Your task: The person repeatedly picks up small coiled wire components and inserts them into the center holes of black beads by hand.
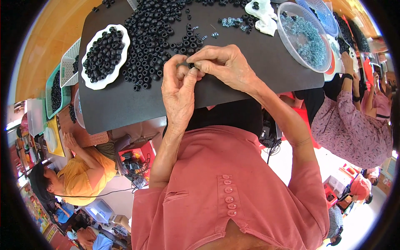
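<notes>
At the near part of the dark table, my two hands meet at the fingertips. My left hand [179,85] is closed, its thumb and fingers pinching a small black ring-shaped piece [191,65]. From the other side my right hand [227,66] grips the same piece between thumb and forefinger; the fingers cover most of it. Just beyond the hands lies a large spread of similar black hollow pieces [143,62]. A white scalloped dish [123,58] at the left is heaped with more of them.
A clear round tub [284,46] holds bluish coiled pieces [310,46] at the right. Behind it is a blue basket [329,25]. Bluish coils [231,22] and a white cloth [265,23] lie at the back. A green basket [65,98] and a person in yellow [89,175] are left.
</notes>
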### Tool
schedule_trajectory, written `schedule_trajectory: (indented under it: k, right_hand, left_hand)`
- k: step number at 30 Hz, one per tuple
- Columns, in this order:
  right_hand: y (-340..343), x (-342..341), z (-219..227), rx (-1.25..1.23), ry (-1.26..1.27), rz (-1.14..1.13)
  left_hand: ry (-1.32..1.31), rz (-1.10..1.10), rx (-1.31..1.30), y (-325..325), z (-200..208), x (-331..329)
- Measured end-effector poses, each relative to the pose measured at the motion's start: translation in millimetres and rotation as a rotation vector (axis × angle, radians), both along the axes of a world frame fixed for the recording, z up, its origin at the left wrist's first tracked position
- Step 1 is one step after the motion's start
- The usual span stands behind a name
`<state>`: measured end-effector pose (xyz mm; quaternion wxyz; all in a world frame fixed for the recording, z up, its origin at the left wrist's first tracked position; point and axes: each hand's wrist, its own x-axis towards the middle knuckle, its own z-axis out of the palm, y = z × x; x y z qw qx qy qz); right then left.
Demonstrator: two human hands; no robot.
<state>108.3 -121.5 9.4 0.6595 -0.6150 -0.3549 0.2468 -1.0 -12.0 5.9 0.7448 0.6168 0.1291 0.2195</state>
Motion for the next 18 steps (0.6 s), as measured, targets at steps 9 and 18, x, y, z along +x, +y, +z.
schedule_trajectory:
  k: [9, 18]
  right_hand:
    - [-3, -7, -1, 0.02, 0.09, -0.062]
    - [9, 34, 14, -0.131, -0.407, -0.33]
  left_hand:
    - [0.071, -0.012, 0.154, -1, -2, -1]
    - [0.004, -0.015, -0.006, 4, -4, -1]
